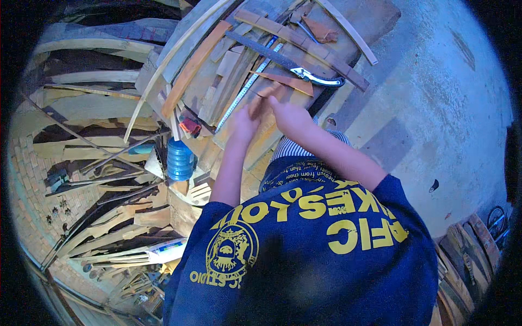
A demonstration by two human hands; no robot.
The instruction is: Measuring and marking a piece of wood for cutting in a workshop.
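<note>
Both my hands meet over the near edge of the worktable, around a short brown piece of wood. My left hand is closed on its left side. My right hand grips it from the right, fingers bent round its upper end. Just beyond my hands lies a thin, tapered wood offcut. A handsaw with a dark blade and pale handle rests behind that, slanting to the right. To the left of the offcut, a white measuring tape stretches along the boards.
Wooden strips and a long notched batten lie on the worktable. A blue water jug stands to the left, below a red object. Curved planks are stacked at far left, more boards at lower right.
</note>
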